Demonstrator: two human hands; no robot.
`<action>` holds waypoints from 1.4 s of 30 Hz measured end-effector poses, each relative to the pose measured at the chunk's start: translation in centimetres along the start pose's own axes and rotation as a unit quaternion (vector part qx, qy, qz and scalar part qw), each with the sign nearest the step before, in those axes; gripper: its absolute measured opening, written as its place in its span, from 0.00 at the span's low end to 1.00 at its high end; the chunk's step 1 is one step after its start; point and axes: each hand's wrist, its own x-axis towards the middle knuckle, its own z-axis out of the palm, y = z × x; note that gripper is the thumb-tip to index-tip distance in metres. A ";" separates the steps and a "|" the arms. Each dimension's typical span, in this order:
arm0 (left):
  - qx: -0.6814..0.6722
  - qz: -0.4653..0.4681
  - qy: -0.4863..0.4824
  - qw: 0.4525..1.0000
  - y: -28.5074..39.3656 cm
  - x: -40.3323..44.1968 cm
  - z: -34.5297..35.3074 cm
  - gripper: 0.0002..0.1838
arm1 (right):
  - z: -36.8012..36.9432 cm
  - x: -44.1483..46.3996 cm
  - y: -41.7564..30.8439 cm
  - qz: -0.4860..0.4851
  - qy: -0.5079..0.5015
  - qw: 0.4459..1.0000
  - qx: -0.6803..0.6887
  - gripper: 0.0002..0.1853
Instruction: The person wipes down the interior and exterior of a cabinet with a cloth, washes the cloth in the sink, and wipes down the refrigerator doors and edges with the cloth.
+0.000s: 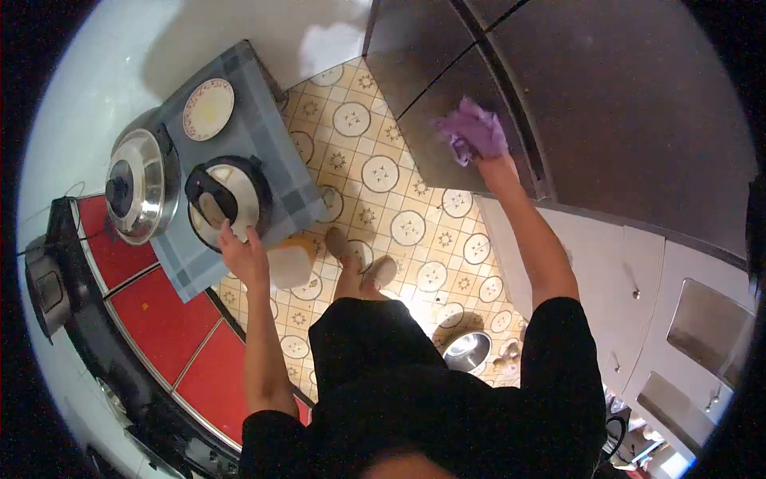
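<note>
My right hand (496, 169) stretches out to the dark refrigerator door (431, 120), pressing a crumpled purple cloth (472, 132) against its surface. The cloth covers most of those fingers. On the other side, my left hand (243, 251) rests at the near edge of a round rice cooker (247, 195) with a white and black lid. Its thumb and fingers look apart, touching the lid beside the dark oval panel (211, 209). The cooker sits on a table with a blue-grey checked cloth (283, 172).
Beside the cooker are a patterned plate (209, 109) and a large pan with a metal lid (134, 188). A pale container (289, 265) stands by the table. A metal bowl (467, 351) lies on the tiled floor. Red cabinets (163, 319) and white cabinets (598, 267) flank me.
</note>
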 end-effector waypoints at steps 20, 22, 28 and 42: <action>-0.233 0.148 -0.169 0.946 5.8 -11.6 2.9 0.23 | -3.4 -5.3 -3.0 0.054 -0.129 0.982 -0.123 0.15; -0.242 0.168 -0.194 0.936 8.2 -11.4 2.3 0.22 | -5.5 -9.0 -3.4 0.193 -0.147 0.969 0.053 0.15; -0.232 0.244 -0.309 0.889 9.5 -10.1 1.9 0.21 | -4.9 -22.7 -1.4 0.699 0.097 0.530 0.470 0.15; -0.131 0.366 -0.355 0.850 12.1 -9.2 0.3 0.20 | -7.7 -6.5 -2.2 0.595 0.387 0.200 0.675 0.25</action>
